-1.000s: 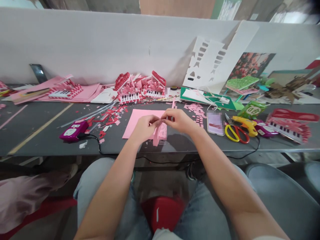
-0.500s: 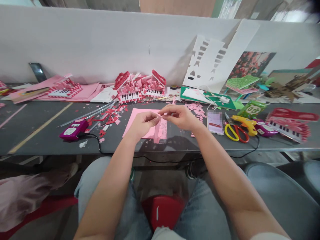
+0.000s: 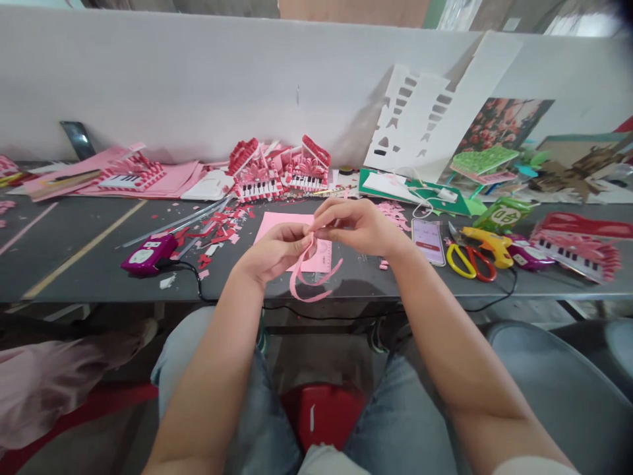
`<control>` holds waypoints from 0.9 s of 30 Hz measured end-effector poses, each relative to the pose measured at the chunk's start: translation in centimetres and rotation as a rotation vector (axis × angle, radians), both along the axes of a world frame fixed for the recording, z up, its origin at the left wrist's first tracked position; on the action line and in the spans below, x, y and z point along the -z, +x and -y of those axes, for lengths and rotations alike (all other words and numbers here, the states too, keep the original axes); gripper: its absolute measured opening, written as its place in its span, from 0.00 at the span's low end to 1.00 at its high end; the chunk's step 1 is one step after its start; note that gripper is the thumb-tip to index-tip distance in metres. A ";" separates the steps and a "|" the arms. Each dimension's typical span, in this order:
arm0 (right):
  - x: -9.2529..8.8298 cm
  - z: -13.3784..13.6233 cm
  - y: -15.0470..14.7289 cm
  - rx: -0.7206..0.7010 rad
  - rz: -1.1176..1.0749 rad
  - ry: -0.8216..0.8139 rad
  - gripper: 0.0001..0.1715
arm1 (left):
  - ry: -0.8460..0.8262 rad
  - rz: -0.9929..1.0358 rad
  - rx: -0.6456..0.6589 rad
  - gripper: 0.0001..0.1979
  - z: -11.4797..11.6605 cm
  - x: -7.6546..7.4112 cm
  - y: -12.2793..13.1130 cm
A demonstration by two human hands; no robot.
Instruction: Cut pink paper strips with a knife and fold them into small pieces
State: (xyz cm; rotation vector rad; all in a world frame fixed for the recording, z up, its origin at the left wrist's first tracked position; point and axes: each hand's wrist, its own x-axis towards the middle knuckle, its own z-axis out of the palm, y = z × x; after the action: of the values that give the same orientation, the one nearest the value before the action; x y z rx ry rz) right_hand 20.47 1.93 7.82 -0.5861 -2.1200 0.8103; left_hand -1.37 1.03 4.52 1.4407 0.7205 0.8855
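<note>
Thin pink paper strips [image 3: 298, 284] hang in curling loops from between my hands, over the front part of the table. My left hand [image 3: 281, 247] pinches them near their upper end. My right hand [image 3: 353, 225] meets it there with fingertips pinched together on the strips; the exact spot of contact is partly hidden by the fingers. Below and behind my hands lies a pink paper sheet [image 3: 271, 223], with a clear ruler [image 3: 324, 257] on its right side.
Red and pink paper scraps [image 3: 225, 227] and a purple box-shaped device [image 3: 149, 254] are on the left. A phone [image 3: 428, 241], scissors [image 3: 469, 261] and a yellow glue gun [image 3: 489, 244] lie right. Paper piano models [image 3: 257, 181] stand behind. A black cable [image 3: 321, 316] runs along the table's front edge.
The pink strips, which hung straight down together, now spread apart into curling loops. Both hands stay close together at about the same place, still pinching.
</note>
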 end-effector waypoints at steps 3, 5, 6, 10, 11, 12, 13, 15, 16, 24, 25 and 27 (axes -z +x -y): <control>-0.5 0.2 0.0 -0.066 0.006 -0.014 0.17 | -0.029 -0.014 0.054 0.27 0.3 -0.2 0.0; -0.9 0.5 0.0 -0.098 0.018 -0.018 0.18 | -0.040 -0.008 0.090 0.26 0.6 -0.3 0.0; -1.1 0.8 0.0 -0.106 0.029 -0.021 0.18 | -0.044 0.004 0.106 0.25 0.7 -0.4 0.0; -1.9 1.6 -0.1 -0.088 0.118 -0.041 0.16 | -0.062 0.053 0.113 0.23 0.8 -0.2 0.1; -2.0 1.6 0.0 -0.063 0.147 -0.033 0.15 | -0.068 0.051 0.093 0.23 0.7 -0.1 0.2; -1.9 1.5 0.1 -0.027 0.180 -0.013 0.13 | -0.073 0.046 0.060 0.23 0.6 0.1 0.2; -1.7 1.4 0.2 0.019 0.219 0.014 0.10 | -0.076 0.040 0.019 0.22 0.4 0.3 0.3; -1.0 0.6 0.7 0.122 0.308 0.066 0.07 | -0.071 0.033 -0.083 0.22 0.0 0.8 0.5; -0.6 0.2 0.9 0.169 0.354 0.082 0.06 | -0.067 0.031 -0.137 0.21 -0.3 1.0 0.6; 2.5 -2.4 1.5 0.301 0.527 0.079 0.10 | -0.032 -0.151 -0.266 0.13 -1.1 2.3 1.7; 2.5 -2.4 1.4 0.306 0.532 0.077 0.09 | -0.019 -0.164 -0.281 0.12 -1.2 2.4 1.8; 2.5 -2.3 1.3 0.312 0.540 0.070 0.08 | -0.007 -0.177 -0.313 0.10 -1.2 2.5 2.0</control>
State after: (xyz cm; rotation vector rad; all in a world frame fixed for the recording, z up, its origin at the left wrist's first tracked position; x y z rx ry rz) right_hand 21.81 4.28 5.29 -1.1658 -2.4306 0.4277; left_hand 0.67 2.23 2.07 1.4343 1.1027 0.9987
